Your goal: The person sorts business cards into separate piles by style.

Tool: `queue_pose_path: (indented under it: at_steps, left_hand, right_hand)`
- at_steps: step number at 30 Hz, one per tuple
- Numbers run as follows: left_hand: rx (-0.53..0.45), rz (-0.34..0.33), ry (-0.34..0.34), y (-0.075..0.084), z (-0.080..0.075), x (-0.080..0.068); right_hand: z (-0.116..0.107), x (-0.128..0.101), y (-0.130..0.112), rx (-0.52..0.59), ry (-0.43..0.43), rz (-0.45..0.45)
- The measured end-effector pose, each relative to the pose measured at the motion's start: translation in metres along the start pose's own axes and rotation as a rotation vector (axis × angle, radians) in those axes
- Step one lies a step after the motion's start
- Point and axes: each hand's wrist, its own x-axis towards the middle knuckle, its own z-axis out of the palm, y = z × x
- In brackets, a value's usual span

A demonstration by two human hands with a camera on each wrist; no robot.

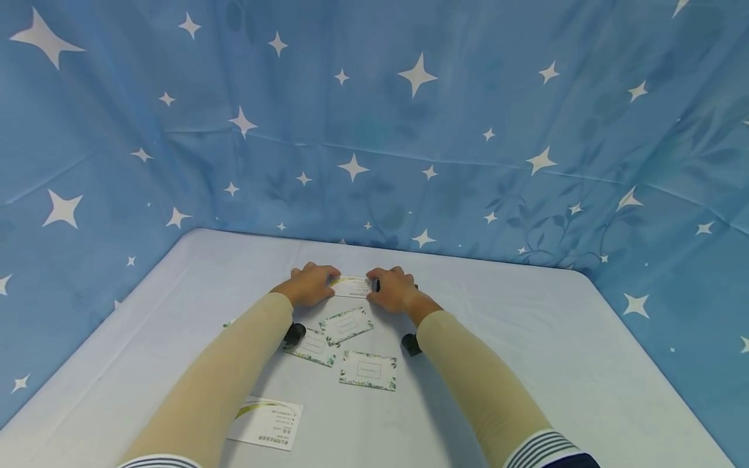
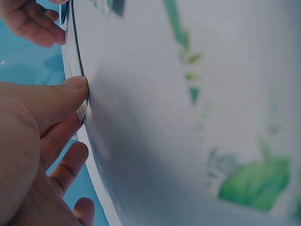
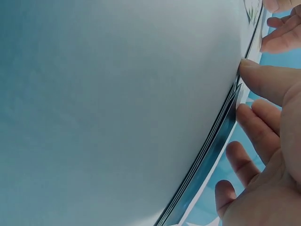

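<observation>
At the far side of the table, a white business card [image 1: 352,286] with a yellow-green curve and printed lines spans the gap between both hands. My left hand [image 1: 312,284] pinches its left end, thumb on the near side and a finger behind, as the left wrist view shows. My right hand [image 1: 393,289] pinches the opposite end between thumb and fingers. In the right wrist view, the other fingers of the right hand [image 3: 263,141] are bent and apart from the card. Whether the card touches the tablecloth is hard to tell.
Several leaf-bordered cards lie nearer: one tilted [image 1: 346,325], one beneath its corner [image 1: 313,346], and one to the right [image 1: 368,370]. Another business card [image 1: 267,422] lies by the left forearm. Behind the white table [image 1: 526,364] hangs a blue starred curtain [image 1: 374,130].
</observation>
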Motion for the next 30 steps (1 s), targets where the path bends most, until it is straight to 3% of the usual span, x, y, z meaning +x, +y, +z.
queue_pose_path:
  at_steps: [10,16,24,30]
  left_hand:
    - [-0.054,0.008,-0.007,0.001,-0.003,-0.004]
    - [-0.093,0.062,-0.005,-0.007,-0.01,-0.019]
    - [-0.177,0.112,0.058,-0.016,-0.019,-0.065]
    - [-0.279,0.193,0.068,-0.018,-0.022,-0.109]
  right_hand:
    - [0.001,-0.004,0.0,0.01,0.012,-0.022]
    - [0.001,-0.014,-0.003,0.075,0.022,-0.064]
    - [0.005,-0.053,-0.02,0.245,0.17,-0.203]
    - [0.014,-0.091,-0.045,0.292,0.16,-0.296]
